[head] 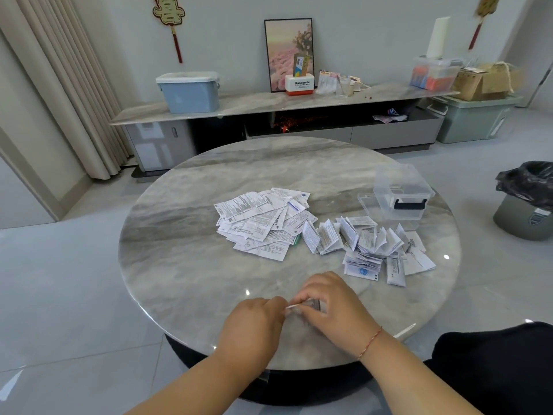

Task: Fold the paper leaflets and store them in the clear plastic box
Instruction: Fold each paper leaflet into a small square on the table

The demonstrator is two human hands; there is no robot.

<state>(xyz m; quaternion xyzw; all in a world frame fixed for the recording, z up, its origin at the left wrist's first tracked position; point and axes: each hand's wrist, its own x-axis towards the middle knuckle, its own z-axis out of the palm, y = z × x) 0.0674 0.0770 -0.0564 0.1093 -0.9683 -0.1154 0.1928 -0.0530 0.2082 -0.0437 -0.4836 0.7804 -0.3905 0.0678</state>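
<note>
Pinching a small white printed leaflet (302, 306) (mostly hidden), left hand (254, 322), right hand (332, 307), both gripping it.

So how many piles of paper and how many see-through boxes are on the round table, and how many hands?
Paper piles: 2, the flat leaflets and the folded leaflets
Leaflet being folded: 1
Clear plastic box: 1
Hands: 2, the left hand and the right hand
Total: 6
</note>
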